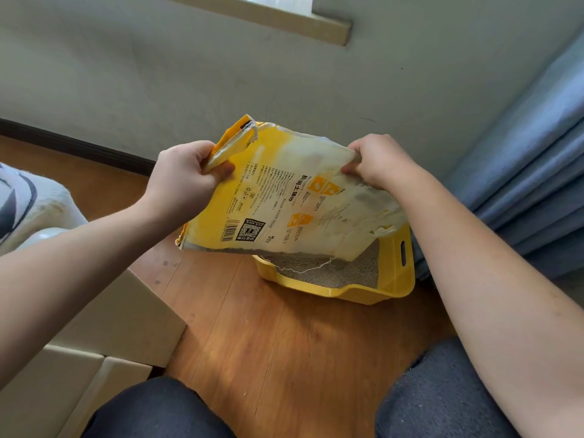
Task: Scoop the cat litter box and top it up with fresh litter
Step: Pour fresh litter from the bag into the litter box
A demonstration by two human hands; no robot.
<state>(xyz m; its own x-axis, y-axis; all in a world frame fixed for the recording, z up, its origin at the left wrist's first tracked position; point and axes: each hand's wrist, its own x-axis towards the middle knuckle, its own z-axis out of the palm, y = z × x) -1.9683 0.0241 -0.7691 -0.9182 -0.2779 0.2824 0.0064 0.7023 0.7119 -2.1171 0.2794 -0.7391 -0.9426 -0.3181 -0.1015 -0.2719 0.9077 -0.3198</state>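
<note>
Hands left [186,172] and right [379,161] each grasp a bottom corner of my upended yellow-and-white litter bag [284,191], so leftover grains drop into the yellow plastic litter box [395,279].

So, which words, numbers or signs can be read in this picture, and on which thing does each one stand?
"膨润土猫砂", upside down: large black heading on the yellow and white litter bag, which both hands hold above the litter box.
QR code and barcode: on the bag, digits too small to read.
Small text blocks and orange icons on the bag: too blurred to read.
Litter box: no text visible.
</note>
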